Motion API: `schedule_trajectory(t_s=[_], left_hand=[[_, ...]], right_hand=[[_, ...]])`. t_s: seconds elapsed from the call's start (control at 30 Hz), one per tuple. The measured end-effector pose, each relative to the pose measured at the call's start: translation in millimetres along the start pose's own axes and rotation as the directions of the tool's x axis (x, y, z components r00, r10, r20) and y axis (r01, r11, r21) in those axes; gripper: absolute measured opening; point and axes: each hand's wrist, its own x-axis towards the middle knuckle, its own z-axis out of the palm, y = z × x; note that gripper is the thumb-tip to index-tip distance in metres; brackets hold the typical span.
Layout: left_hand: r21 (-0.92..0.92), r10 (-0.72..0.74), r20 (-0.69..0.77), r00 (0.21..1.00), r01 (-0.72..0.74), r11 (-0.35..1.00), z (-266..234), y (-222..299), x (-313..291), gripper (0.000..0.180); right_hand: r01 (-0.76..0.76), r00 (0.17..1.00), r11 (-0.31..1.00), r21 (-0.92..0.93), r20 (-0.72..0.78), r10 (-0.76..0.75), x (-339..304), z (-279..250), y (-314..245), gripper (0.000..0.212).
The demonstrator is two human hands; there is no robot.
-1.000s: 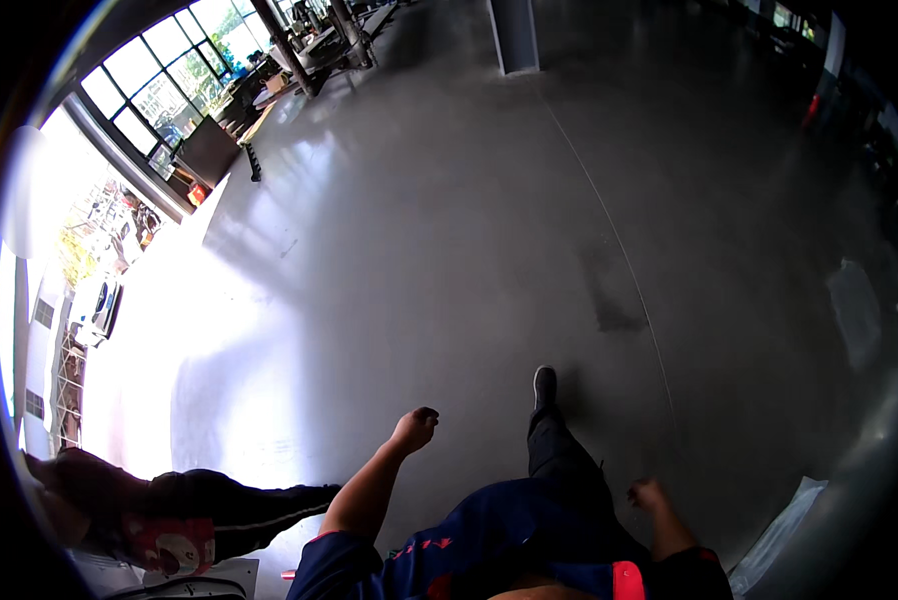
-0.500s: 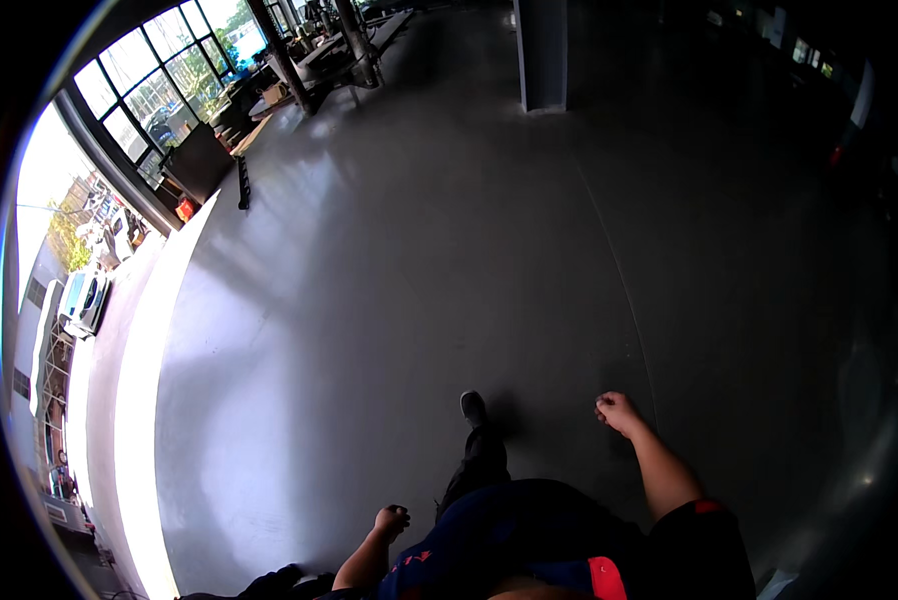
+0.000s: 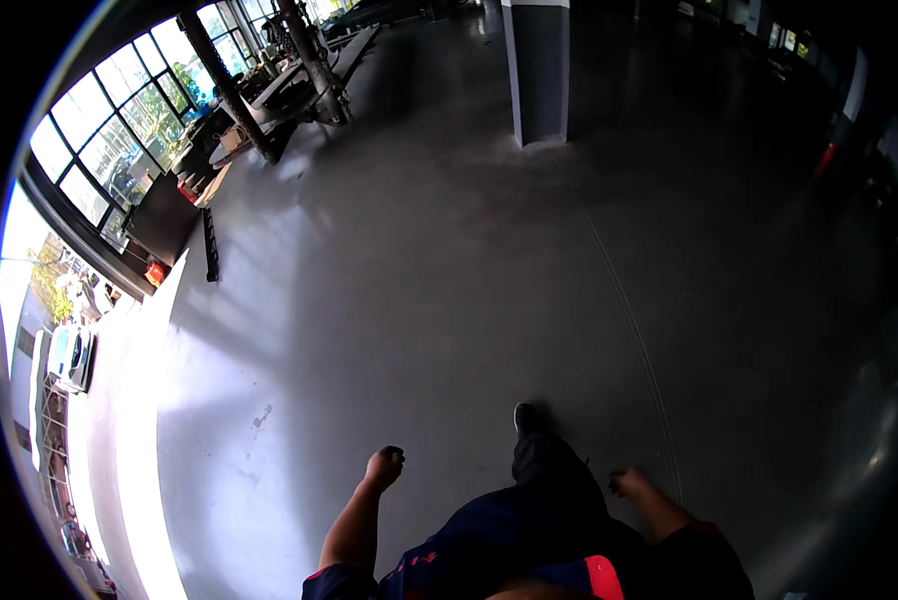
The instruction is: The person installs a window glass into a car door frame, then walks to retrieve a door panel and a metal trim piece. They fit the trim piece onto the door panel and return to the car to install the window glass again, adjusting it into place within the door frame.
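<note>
Walking over grey floor (image 3: pixel 439 290); far pillar (image 3: pixel 540 85) now nearer.
Left hand (image 3: pixel 384 467) swung forward, right hand (image 3: pixel 628 482) back; whether fingers are closed or holding anything, cannot tell.

The left hand (image 3: pixel 384 468), loosely curled, hangs above the smooth grey floor (image 3: pixel 449 320); a dark patch (image 3: pixel 396 453) at its fingers is too small to identify. The right hand (image 3: pixel 629 484), dim and half bent, hangs beside the dark trousers (image 3: pixel 551 465), near a thin pale line (image 3: pixel 659 405) running lengthwise along the floor.
</note>
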Motion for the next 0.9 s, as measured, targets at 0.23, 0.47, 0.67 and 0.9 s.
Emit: schedule_trajectory(t_s=[0.23, 0.47, 0.67, 0.9], left_hand=[[-0.084, -0.158, 0.045, 0.986, 0.161, 0.983, -52.9, 88.8, 161.6, 0.030], [-0.186, -0.409, 0.245, 0.879, 0.457, 0.870, -56.0, 79.1, 270.5, 0.025], [0.250, -0.113, 0.461, 0.880, -0.006, 0.968, -91.8, 147.4, 458.9, 0.020], [0.451, 0.234, 0.336, 0.912, -0.374, 0.810, -202.8, 303.3, 777.8, 0.027]], right_hand=[[-0.073, 0.985, 0.899, -0.432, -0.171, -0.003, 162.1, -47.3, -164.5, 0.030], [0.436, 0.893, 0.900, -0.021, -0.111, -0.436, 195.2, -102.9, -592.2, 0.017], [0.529, 0.848, 0.843, 0.098, -0.086, -0.522, 333.2, -161.1, -742.9, 0.018], [-0.012, 1.000, 0.955, -0.295, 0.018, 0.018, 402.6, -240.3, -777.6, 0.044]])
